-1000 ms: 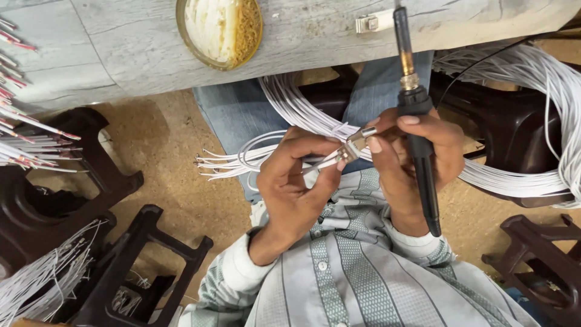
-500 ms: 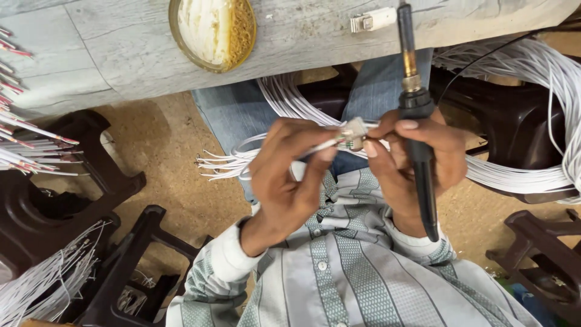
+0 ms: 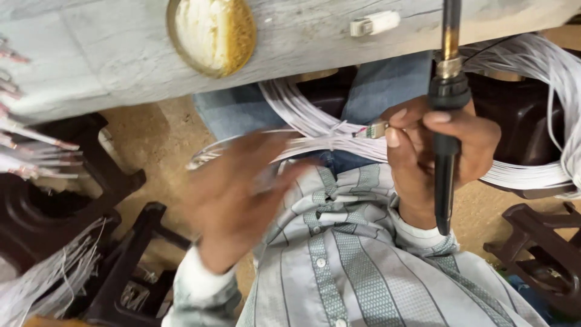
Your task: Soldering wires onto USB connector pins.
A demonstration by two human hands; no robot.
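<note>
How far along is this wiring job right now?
Done: wires with stripped ends lie at the table edge. In hand: the right hand holds a soldering iron and pinches a small connector; the blurred left hand is apart. Left: a large white wire bundle.

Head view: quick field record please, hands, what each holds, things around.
left hand: blurred, open, holds nothing, above the lap
right hand: grips soldering iron upright, pinches small connector at fingertips
wires: white bundle across the lap, running to the connector
bench: grey, at top
tin: round, on the bench, yellowish contents
white plug: on the bench
stools: dark, on either side
</note>
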